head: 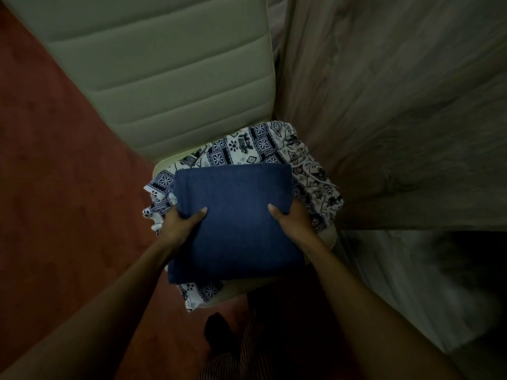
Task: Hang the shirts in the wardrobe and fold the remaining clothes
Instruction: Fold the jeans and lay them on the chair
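**At the chair seat: a neat fold over a loose heap**

Nearest the camera, a striped cloth lies low over the red carpet. Just beyond it both forearms reach forward. The left hand grips the left edge of the folded blue garment, thumb on top and fingers tucked beneath. The right hand grips the right edge the same way. The garment sits flat over the patterned clothes, which lie rumpled on the seat of the cream chair. Whether it already rests on them or is held just above, I cannot tell.

The risk is the bed beneath it. The patterned heap is uneven and spills past the near and left edges of the seat, so a fold set down there could tilt, open up, or slide off to the carpet. Drawing the fingers out from under could also drag the lower layers loose. At the far right a curtain hangs close to the chair, and a loose drawstring trails that way.
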The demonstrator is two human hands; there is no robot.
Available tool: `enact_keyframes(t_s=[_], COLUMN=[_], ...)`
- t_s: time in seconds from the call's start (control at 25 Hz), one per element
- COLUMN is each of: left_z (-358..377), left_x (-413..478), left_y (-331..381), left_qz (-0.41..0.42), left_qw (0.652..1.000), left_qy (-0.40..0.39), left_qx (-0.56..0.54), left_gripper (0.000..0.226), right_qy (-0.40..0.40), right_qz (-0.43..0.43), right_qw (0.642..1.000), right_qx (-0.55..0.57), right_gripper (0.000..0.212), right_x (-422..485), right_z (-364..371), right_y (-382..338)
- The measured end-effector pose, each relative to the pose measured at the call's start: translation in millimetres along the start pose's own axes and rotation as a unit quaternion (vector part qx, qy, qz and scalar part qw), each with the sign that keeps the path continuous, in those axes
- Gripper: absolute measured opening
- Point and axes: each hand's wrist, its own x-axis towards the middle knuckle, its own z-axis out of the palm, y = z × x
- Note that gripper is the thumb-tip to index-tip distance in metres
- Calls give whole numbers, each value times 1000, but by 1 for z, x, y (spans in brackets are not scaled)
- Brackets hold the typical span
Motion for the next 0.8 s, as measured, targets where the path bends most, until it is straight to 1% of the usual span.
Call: enact_keyframes(t_s=[0.08,0.12,0.24,0.32,0.44,0.52,0.6,0.68,0.72,0.8], left_z=[5,6,-3,-10,-22,-29,-31,-31,-32,-35], left_x=[0,0,8,11,11,7,-4,-15,-24,-41], left_y=[-1,1,9,12,14,20,30,39,44,53], left_qz=[-1,-17,-101,-121,-99,-89,-78,-61,-50,-38], left_qw=[1000,999,984,977,978,977,974,971,970,969], left_qy=[7,7,-16,-51,-89,-116,-151,-181,-196,-217], left_qx=[-7,-29,-142,-169,-163,-157,-150,-142,-134,-109], left_gripper=[64,62,58,66,73,73,64,61,65,73], right_qy=[25,25,-1,-10,-49,-66,-47,-13,2,14], right_qz=[-7,-5,37,54,75,81,85,92,96,90], right_qw=[999,999,998,994,986,982,977,967,962,957], right_qx=[-47,-47,46,91,138,157,191,238,257,276], right_gripper=[49,50,60,56,43,38,34,39,43,42], right_x=[1,1,4,3,-3,-11,-23,-36,-46,-71], right_z=[4,4,-3,-8,-13,-15,-18,-21,-23,-27], right_y=[7,9,5,-4,-13,-15,-15,-10,-7,-3])
